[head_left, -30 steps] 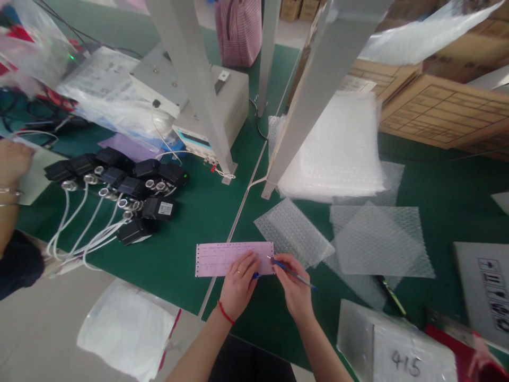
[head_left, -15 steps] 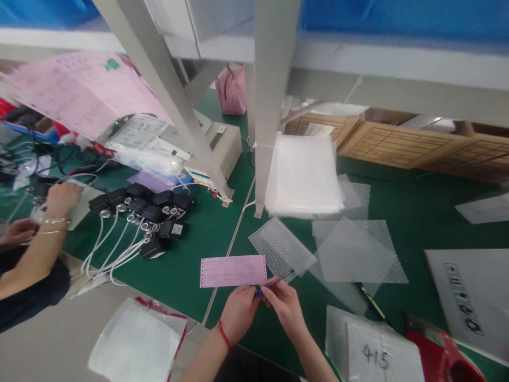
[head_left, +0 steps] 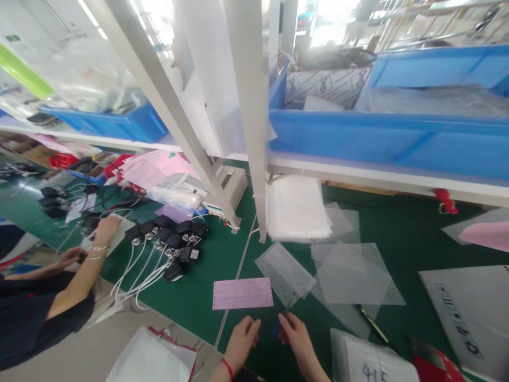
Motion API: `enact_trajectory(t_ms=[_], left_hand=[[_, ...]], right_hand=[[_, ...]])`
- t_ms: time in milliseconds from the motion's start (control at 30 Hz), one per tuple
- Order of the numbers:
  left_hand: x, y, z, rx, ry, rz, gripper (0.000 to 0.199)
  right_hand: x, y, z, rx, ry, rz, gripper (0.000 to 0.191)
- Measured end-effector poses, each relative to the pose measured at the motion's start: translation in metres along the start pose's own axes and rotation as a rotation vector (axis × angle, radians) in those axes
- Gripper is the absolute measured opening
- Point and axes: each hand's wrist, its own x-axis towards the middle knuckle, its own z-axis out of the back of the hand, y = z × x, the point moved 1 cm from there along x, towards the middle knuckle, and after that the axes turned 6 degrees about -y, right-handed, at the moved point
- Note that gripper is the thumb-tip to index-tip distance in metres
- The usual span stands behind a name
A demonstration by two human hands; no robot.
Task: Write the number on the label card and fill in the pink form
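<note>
My right hand [head_left: 296,335] holds a blue pen [head_left: 277,328] low over the green mat, near the bottom of the head view. My left hand [head_left: 243,335] sits just left of it, fingers loosely curled near the pen's lower end; whether it touches the pen I cannot tell. A pink paper slip [head_left: 242,293] lies flat on the mat just beyond both hands, untouched. A bubble-wrap sheet [head_left: 284,271] lies to the slip's right.
Black adapters with white cables [head_left: 170,246] are piled at the left, where a co-worker's hand [head_left: 106,229] rests. A stack of bubble wrap [head_left: 296,209] stands behind a grey frame post [head_left: 248,106]. Blue bins [head_left: 382,140] sit on the shelf. A box marked 415 [head_left: 376,366] is at lower right.
The view has tilted upward, showing the shelf and blue bins. My hands have come off the pink slip and drawn back toward me with the pen.
</note>
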Motion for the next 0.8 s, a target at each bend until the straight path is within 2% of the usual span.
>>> enact_trajectory(t_ms=[100,167,200,300,400,500,567,667,800], left_hand=[[0.026,0.008,0.051,0.059,-0.177,0.004,0.026],[0.041,0.014,0.081,0.08,-0.235,0.009,0.023],[0.046,0.016,0.093,0.087,-0.236,0.012,0.023],[0.055,0.024,0.112,0.095,-0.158,0.017,0.027],[0.054,0.033,0.119,0.08,-0.032,0.012,0.03],[0.049,0.041,0.132,0.043,0.054,0.008,0.034],[0.046,0.045,0.145,0.003,0.086,0.009,0.038],[0.046,0.041,0.165,-0.1,0.125,0.014,0.042],[0.053,0.014,0.187,-0.322,0.186,0.036,0.059]], right_hand=[[0.024,0.009,0.023,-0.172,-0.301,0.069,0.061],[0.033,0.018,0.024,-0.272,-0.425,0.15,0.052],[0.034,0.022,0.018,-0.316,-0.444,0.193,0.045],[0.034,0.029,-0.023,-0.44,-0.418,0.242,0.027],[0.035,0.028,-0.07,-0.541,-0.445,0.161,0.024],[0.037,0.03,-0.098,-0.568,-0.471,0.069,0.021],[0.035,0.037,-0.11,-0.531,-0.452,0.051,0.023],[0.026,0.058,-0.13,-0.404,-0.394,0.09,0.034],[-0.002,0.103,-0.172,-0.157,-0.277,0.194,0.05]])
